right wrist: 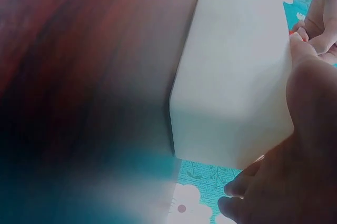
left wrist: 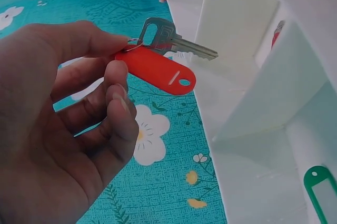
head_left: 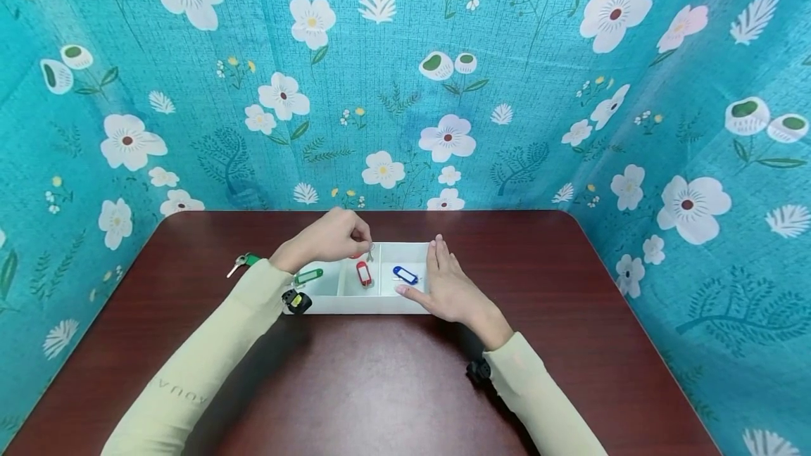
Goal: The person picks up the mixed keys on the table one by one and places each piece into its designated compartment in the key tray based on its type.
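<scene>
Between thumb and forefinger, my left hand (head_left: pixel 338 234) pinches a red key tag (left wrist: pixel 158 71) by its ring end. A metal key (left wrist: pixel 167 39) hangs on the same ring, over the white divided tray (head_left: pixel 355 305). The tray's left compartment holds a green key tag (head_left: pixel 309 276), the middle one another red key tag (head_left: pixel 364 274), and the right one a blue key tag (head_left: pixel 405 274). Fingers straight, my right hand (head_left: pixel 451 286) lies against the tray's right end, with the thumb over the front rim.
A key with a green tag (head_left: pixel 241 263) lies on the dark reddish-brown table (head_left: pixel 380 385), left of the tray and partly behind the left sleeve. A blue flowered cloth (head_left: pixel 393 90) hangs close along the table's back and sides.
</scene>
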`<state>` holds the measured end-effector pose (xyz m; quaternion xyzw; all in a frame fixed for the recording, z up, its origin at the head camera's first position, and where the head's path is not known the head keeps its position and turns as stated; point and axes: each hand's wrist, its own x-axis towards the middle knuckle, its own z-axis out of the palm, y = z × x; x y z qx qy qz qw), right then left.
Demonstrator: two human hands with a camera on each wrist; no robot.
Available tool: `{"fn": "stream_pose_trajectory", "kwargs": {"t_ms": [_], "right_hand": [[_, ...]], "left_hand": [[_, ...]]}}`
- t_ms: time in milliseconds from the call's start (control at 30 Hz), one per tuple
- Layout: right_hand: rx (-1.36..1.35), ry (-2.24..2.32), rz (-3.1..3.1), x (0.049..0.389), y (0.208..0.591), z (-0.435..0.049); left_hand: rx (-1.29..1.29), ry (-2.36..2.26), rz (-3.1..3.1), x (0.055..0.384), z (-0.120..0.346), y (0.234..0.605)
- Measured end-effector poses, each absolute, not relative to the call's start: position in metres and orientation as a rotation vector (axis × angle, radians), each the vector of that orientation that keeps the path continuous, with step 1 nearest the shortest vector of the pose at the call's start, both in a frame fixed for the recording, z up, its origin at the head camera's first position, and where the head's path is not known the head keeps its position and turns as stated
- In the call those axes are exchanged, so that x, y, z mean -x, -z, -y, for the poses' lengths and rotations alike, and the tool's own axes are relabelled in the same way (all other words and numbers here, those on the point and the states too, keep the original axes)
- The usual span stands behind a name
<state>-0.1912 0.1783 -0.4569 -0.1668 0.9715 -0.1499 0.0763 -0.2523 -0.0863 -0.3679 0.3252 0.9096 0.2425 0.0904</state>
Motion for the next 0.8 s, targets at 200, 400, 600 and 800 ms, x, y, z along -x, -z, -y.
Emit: {"fn": "stream_pose_trajectory", "kwargs": {"t_ms": [200, 400, 600, 800], "right_hand": [[0.498, 0.334, -2.955, 0.189, 0.455, -0.178], [0.468, 0.301, -2.977, 0.189, 0.456, -0.178], [0.469, 0.272, -2.981, 0.189, 0.456, -0.178], [0.477, 0.293, -2.969, 0.19, 0.455, -0.177]], "left_hand": [[-0.962, -0.68, -2.669, 0.254, 0.083, 0.368], [-0.978, -0.636, -2.653, 0.256, 0.079, 0.367], [-0.981, -0.592, -2.635, 0.259, 0.075, 0.367], [-0.969, -0.507, -2.614, 0.264, 0.071, 0.37]]}}
